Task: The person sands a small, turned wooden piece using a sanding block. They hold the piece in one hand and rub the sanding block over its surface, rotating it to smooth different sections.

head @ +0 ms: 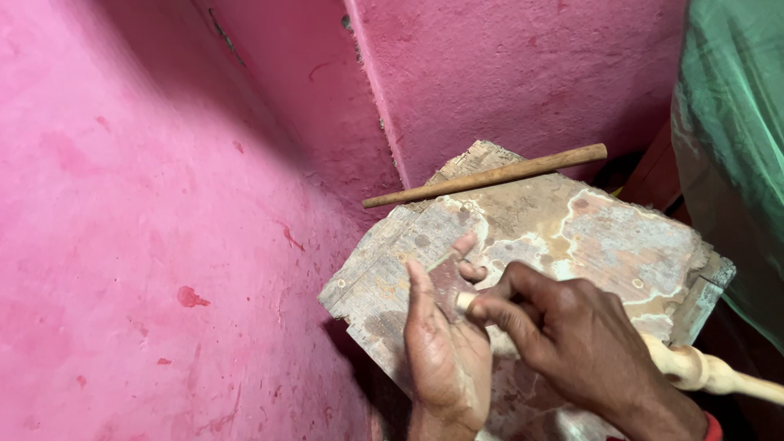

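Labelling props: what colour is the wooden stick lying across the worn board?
Light brown, plain bare wood: the thin round wooden stick on the worn, stained wooden board. Head view shows it best.

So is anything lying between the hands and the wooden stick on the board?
Nothing visible does. The left hand and right hand meet at the near end of the worn board; only bare board separates them from the stick at its far edge.

A makeshift woodworking corner: worn wooden board (563,237), wooden stick (490,175), rough pink walls (147,204).
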